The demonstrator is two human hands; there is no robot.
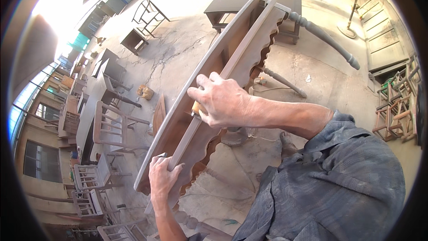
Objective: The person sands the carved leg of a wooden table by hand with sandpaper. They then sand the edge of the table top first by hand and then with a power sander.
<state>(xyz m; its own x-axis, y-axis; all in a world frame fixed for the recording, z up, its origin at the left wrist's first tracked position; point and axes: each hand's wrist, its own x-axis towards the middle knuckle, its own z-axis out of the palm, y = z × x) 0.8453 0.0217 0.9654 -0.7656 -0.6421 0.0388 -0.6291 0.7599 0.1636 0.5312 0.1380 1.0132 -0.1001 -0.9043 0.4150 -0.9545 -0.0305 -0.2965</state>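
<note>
A wooden table with a pale, dusty finish lies tipped in front of me, its scalloped apron (232,80) and straight rail edge running from lower left to upper right. My right hand (225,100) is closed over a small yellowish block (196,107), which rests on the rail about midway along. Its fingertips are partly hidden behind the rail. My left hand (163,177) grips the rail near its lower end, with fingers over the edge; a small dark spot shows by its fingertips. A turned table leg (325,38) sticks out at the far right end.
Behind stands a dark low table (243,2). Pale unfinished chairs (111,127) crowd the left side, and a dark-framed chair (148,15) stands farther off. Stacked wooden frames (394,107) are at the right. A cable (267,90) lies on the cracked concrete floor (178,49).
</note>
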